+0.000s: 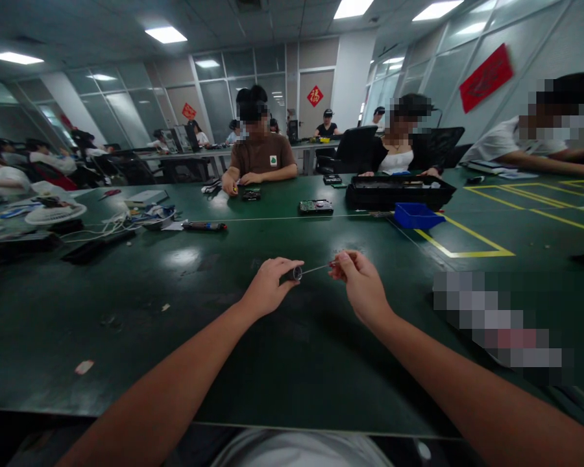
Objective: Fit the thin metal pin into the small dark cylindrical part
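Nearest the lens, two bare forearms over the green bench [126,305]. Left hand [267,285]: grip pressed shut around a small dark spool [296,273]. Right hand [363,282]: fingertips pinched on a thin pale strand [316,268] (drawn taut from the spool). Both held just above the bench, mid-frame.

Small dark spool [296,273], thin wire [316,268] drawn rightward, above green table.
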Available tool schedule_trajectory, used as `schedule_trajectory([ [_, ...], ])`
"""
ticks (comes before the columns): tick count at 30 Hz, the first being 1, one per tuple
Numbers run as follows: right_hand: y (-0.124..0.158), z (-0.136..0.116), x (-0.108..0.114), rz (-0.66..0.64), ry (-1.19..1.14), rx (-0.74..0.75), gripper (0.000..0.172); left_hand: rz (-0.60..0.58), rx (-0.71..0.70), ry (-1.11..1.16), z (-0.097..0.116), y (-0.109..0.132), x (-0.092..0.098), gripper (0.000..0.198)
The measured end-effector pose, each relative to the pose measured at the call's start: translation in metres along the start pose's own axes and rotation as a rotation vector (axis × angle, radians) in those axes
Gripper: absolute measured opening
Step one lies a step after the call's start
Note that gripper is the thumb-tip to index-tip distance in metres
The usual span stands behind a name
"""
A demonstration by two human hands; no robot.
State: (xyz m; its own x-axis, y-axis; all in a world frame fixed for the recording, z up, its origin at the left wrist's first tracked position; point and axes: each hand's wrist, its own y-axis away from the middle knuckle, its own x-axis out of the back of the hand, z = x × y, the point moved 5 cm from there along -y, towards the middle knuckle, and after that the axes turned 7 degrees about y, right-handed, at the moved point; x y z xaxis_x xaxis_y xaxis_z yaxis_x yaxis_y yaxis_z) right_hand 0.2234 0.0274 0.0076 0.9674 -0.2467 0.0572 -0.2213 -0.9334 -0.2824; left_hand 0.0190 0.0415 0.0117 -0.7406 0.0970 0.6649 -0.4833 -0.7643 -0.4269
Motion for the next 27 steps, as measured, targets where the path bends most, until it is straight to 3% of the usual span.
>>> schedule_trajectory([
  [6,0.008,-0.016,-0.007,-0.122,0.117,0.121,0.023,0.034,0.040,0.006,0.000,-0.001,0.002,0.042],
  [11,0.012,-0.017,-0.011,-0.144,0.157,0.143,0.021,0.069,0.062,0.008,-0.001,-0.001,0.004,0.042],
  [16,0.009,-0.010,-0.010,-0.116,0.113,0.087,0.021,0.079,0.060,0.027,0.003,-0.002,0.004,0.043],
  [23,0.012,-0.018,0.001,0.003,0.217,0.144,0.020,0.069,0.101,0.066,0.001,-0.001,0.002,0.042],
  [27,0.013,-0.024,0.000,-0.027,0.217,0.187,0.019,0.047,0.101,0.067,0.001,-0.001,0.001,0.042],
])
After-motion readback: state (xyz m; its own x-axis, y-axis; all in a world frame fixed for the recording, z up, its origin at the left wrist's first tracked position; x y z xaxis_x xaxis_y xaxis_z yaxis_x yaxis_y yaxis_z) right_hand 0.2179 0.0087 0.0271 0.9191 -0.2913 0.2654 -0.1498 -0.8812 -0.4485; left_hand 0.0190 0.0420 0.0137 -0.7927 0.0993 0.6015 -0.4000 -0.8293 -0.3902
